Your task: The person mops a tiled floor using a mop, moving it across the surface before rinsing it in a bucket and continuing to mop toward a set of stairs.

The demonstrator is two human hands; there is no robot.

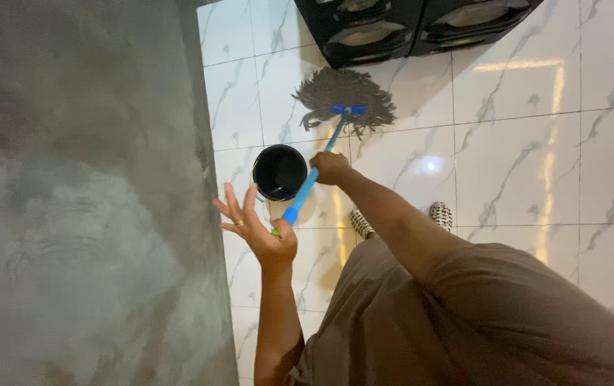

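Blue-handled string mop, grey strands splayed on white marble tile, handle slanting beside black bucket

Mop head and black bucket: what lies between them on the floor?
Only bare white marbled floor tile separates the mop head from the black bucket, in the head view.

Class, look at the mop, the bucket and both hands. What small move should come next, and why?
Probably close the left hand round the top of the handle. Its fingers are spread open, only the palm meeting the handle's end, while the right hand alone grips the shaft. The mop head lies flat on the tiles, beyond the bucket, so two firm grips would steady it.
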